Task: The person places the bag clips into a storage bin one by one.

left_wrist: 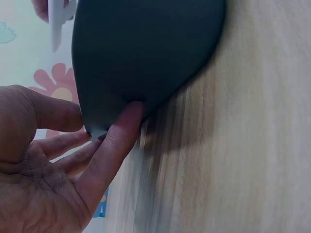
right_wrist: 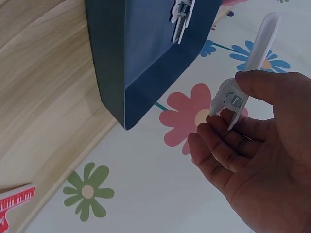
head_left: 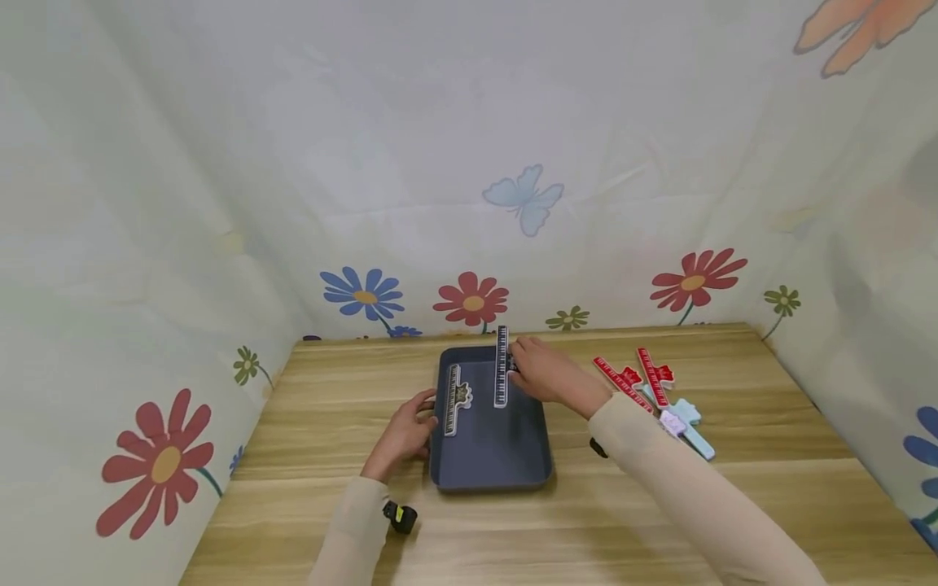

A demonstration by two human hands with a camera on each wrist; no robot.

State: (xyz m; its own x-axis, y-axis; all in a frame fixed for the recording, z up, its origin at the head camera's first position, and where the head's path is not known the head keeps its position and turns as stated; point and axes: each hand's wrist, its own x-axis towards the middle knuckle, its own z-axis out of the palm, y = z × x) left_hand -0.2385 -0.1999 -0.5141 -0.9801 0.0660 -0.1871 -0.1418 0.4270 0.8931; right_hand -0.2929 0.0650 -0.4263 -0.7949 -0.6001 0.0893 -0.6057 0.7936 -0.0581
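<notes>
My right hand (head_left: 550, 370) pinches a black clip (head_left: 501, 374) with a white piano-key pattern above the right side of a dark blue tray (head_left: 494, 460). In the right wrist view the clip's white back (right_wrist: 265, 41) and small spring show between thumb and fingers. Another piano-key clip (head_left: 452, 407), with a crest-like grip, lies inside the tray along its left wall. At the tray's left edge my left hand (head_left: 403, 431) holds the wall. The left wrist view shows the left hand (left_wrist: 53, 170) with finger and thumb against the tray's outer side and rim.
Right of the tray lie two red clips (head_left: 654, 378) with key patterns, a light blue clip (head_left: 699, 443) and a lilac one (head_left: 672, 422), partly overlapping. Behind the wooden table (head_left: 352, 374) hangs a flowered curtain (head_left: 440, 163), which also rises at both sides.
</notes>
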